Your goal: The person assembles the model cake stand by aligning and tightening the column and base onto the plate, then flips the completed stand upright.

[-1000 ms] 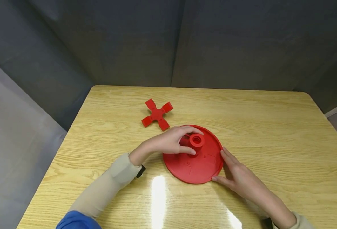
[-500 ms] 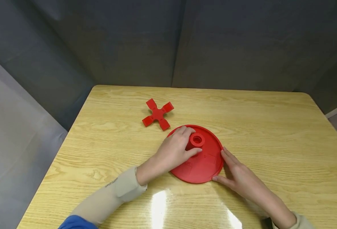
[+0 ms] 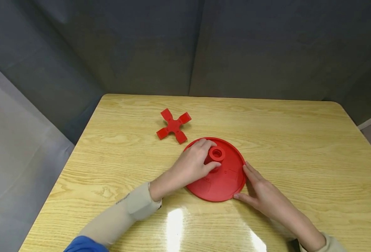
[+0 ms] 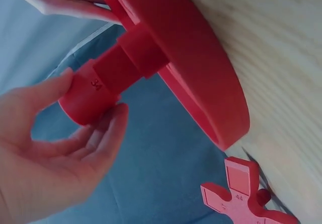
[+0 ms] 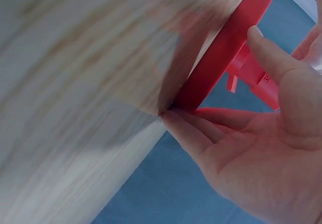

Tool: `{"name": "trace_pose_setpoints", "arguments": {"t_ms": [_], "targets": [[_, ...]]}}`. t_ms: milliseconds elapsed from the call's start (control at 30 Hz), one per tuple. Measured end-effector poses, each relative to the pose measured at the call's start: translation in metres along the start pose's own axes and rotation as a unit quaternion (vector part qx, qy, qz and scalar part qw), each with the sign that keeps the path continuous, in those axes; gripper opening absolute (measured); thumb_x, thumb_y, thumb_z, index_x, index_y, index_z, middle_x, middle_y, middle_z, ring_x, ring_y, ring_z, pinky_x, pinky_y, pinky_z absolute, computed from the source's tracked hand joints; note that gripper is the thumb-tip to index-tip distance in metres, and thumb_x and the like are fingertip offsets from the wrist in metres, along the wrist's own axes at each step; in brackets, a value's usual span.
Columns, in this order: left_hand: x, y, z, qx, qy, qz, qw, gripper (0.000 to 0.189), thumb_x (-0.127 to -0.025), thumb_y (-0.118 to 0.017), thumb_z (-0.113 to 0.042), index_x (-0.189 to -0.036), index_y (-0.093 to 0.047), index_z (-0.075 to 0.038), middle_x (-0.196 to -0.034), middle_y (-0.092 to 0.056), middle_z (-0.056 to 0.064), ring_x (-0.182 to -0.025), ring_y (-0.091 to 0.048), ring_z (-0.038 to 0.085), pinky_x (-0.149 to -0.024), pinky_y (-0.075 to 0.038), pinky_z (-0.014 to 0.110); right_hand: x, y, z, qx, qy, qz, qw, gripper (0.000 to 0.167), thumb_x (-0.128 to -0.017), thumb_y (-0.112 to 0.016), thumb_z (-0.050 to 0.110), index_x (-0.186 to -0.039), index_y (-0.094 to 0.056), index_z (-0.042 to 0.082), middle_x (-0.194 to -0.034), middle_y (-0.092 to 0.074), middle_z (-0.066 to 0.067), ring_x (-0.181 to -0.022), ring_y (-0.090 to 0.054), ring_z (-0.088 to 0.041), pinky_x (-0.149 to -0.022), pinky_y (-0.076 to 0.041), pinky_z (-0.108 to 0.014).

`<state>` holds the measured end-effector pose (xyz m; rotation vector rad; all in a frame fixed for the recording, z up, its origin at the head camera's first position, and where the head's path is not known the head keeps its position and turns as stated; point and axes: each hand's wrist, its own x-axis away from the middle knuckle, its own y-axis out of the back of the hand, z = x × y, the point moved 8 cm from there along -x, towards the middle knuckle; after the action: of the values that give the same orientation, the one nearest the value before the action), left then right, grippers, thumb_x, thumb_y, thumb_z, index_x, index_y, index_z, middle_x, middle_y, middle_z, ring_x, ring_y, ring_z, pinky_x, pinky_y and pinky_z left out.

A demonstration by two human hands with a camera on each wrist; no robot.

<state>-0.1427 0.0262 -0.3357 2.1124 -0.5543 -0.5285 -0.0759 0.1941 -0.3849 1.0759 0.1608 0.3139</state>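
Note:
On the table lies a round red plate (image 3: 220,187) with a raised rim, seen edge-on in the left wrist view. From its middle rises a stepped post (image 4: 118,68), topped by a wider red hollow cylinder (image 3: 217,154) marked 34. My left hand (image 3: 186,166) grips that cylinder, thumb on the near side and fingers curled round the far side; its open top faces up. Against the plate's right edge, my right hand (image 3: 268,197) holds the rim between thumb and fingers. The right wrist view shows its fingertips (image 5: 173,121) low at the rim, by the tabletop.
Behind and left of the plate lies a red cross-shaped piece (image 3: 173,126) with four flared arms, marked 44 in the left wrist view. Wood-grain table (image 3: 298,140) surrounds both; dark grey curtain (image 3: 251,49) hangs behind its far edge.
My left hand has swung round the cylinder: its wrist moved nearer and to the right, the thumb slid slightly right. The right hand and plate stay in place.

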Motion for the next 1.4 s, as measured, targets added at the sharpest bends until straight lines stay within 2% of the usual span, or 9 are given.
{"name": "trace_pose_setpoints", "arguments": {"t_ms": [167,400,667,900,1033,1133,1300,1400], "targets": [[-0.005,-0.002,0.005,0.05,-0.016,0.045,0.9976,0.046,-0.09,-0.073,-0.024,-0.128,-0.056,-0.007,-0.119,-0.058,0.003,-0.104,-0.056,0.012,-0.088,-0.048,0.021,-0.001,0.0,0.001,0.001,0.005,-0.003,1.0,0.091,-0.084,-0.077,0.042,-0.145,-0.035,-0.011,-0.152,-0.03,-0.029,-0.133,-0.039,-0.046,-0.099,-0.041,-0.059],[-0.01,-0.006,0.015,0.125,-0.036,0.096,0.9869,0.047,-0.09,-0.074,-0.018,-0.132,-0.055,-0.01,-0.122,-0.058,0.001,-0.108,-0.055,0.009,-0.092,-0.045,0.022,-0.001,-0.001,0.0,0.001,0.005,-0.001,1.0,0.092,-0.084,-0.077,0.042,-0.146,-0.035,-0.011,-0.152,-0.03,-0.029,-0.133,-0.039,-0.046,-0.099,-0.041,-0.059],[-0.014,-0.008,0.019,0.158,-0.055,0.131,0.9771,0.049,-0.091,-0.072,-0.014,-0.135,-0.053,-0.009,-0.128,-0.057,0.002,-0.114,-0.054,0.011,-0.095,-0.044,0.022,-0.002,-0.001,0.0,0.002,0.008,0.0,1.0,0.091,-0.083,-0.078,0.04,-0.145,-0.035,-0.012,-0.153,-0.03,-0.028,-0.134,-0.038,-0.045,-0.1,-0.041,-0.059],[-0.013,-0.007,0.019,0.165,-0.058,0.144,0.9739,0.05,-0.091,-0.071,-0.014,-0.137,-0.052,-0.008,-0.129,-0.057,0.002,-0.115,-0.053,0.012,-0.096,-0.044,0.023,-0.002,-0.001,0.001,0.001,0.01,-0.001,0.9999,0.091,-0.083,-0.079,0.039,-0.145,-0.036,-0.012,-0.152,-0.03,-0.029,-0.134,-0.038,-0.046,-0.1,-0.041,-0.059],[-0.012,-0.008,0.02,0.177,-0.053,0.137,0.9732,0.05,-0.09,-0.073,-0.016,-0.135,-0.053,-0.009,-0.128,-0.057,0.001,-0.113,-0.053,0.01,-0.097,-0.044,0.026,-0.002,-0.001,0.001,0.002,0.009,-0.003,1.0,0.091,-0.083,-0.078,0.04,-0.145,-0.035,-0.011,-0.153,-0.03,-0.028,-0.134,-0.038,-0.045,-0.1,-0.041,-0.059],[-0.011,-0.008,0.021,0.172,-0.039,0.114,0.9778,0.052,-0.088,-0.076,-0.023,-0.133,-0.054,-0.011,-0.124,-0.058,-0.002,-0.111,-0.054,0.009,-0.096,-0.046,0.028,-0.002,-0.001,0.001,0.002,0.006,-0.002,1.0,0.091,-0.083,-0.078,0.041,-0.146,-0.035,-0.011,-0.153,-0.029,-0.028,-0.134,-0.038,-0.045,-0.1,-0.041,-0.059],[-0.007,-0.005,0.015,0.097,0.006,0.043,0.9943,0.059,-0.084,-0.078,-0.038,-0.131,-0.055,-0.011,-0.121,-0.059,-0.001,-0.105,-0.056,0.01,-0.088,-0.048,0.022,-0.001,-0.001,0.0,0.001,0.003,0.0,1.0,0.092,-0.084,-0.078,0.041,-0.146,-0.035,-0.011,-0.153,-0.029,-0.028,-0.134,-0.038,-0.046,-0.099,-0.042,-0.059],[-0.004,-0.001,0.006,0.04,0.019,0.006,0.999,0.057,-0.084,-0.078,-0.04,-0.127,-0.056,-0.01,-0.118,-0.059,0.0,-0.102,-0.056,0.011,-0.084,-0.05,0.021,-0.001,-0.001,0.0,0.002,0.001,0.001,1.0,0.093,-0.083,-0.078,0.041,-0.146,-0.034,-0.011,-0.153,-0.029,-0.028,-0.133,-0.039,-0.046,-0.098,-0.043,-0.059]]}}
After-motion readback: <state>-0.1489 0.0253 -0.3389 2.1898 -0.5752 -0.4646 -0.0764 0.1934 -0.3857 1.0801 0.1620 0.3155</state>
